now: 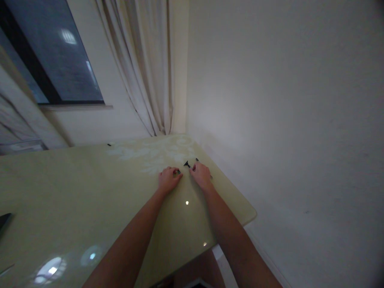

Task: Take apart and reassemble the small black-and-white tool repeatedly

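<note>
My right hand [201, 175] is closed around the handle of a razor [187, 164], whose dark T-shaped head sticks out to the left, just above the tabletop. Fingers pinched, my left hand [168, 178] holds a small dark piece [178, 172] that is mostly covered by the fingertips. The two hands are close together but apart, near the table's far right corner. Behind my right hand lies a thin stick-like thing with a dark tip [197, 159]; the hand hides its middle.
The pale, glossy table [90, 192] meets a wall [270, 120] on the right and curtains [153, 80] at the back. A small black item [109, 145] lies by the far edge. At the left edge is a dark flat object [4, 222].
</note>
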Demonstrator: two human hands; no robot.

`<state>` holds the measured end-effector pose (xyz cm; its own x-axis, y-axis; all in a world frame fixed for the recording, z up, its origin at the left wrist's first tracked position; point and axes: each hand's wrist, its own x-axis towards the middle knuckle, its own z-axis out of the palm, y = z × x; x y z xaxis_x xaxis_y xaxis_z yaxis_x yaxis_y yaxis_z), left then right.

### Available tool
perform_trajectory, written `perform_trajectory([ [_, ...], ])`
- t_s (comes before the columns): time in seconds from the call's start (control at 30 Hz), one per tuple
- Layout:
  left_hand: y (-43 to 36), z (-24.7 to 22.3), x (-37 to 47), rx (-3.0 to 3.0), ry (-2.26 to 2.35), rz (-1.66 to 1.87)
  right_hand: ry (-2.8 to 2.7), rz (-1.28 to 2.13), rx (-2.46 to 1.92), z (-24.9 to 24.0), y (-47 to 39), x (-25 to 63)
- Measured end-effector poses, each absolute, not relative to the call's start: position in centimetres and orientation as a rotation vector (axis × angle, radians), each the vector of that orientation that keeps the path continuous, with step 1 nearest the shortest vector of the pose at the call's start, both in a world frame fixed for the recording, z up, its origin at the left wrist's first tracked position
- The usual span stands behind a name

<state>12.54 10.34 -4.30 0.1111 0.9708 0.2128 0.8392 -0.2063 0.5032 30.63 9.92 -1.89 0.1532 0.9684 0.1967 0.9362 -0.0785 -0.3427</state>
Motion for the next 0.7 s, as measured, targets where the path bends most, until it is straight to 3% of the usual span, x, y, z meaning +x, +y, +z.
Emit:
perform_trajectory([
  [0.47,10.5,-4.5,12.4,2.122,1.795,0.735,-1.55,0.0,-2.085,-0.9,9.8,31.6],
  [0.7,10.3,-4.1,12.5,2.128,1.779,0.731,-1.699,0.062,-2.082,-1.4,9.7,31.0],
])
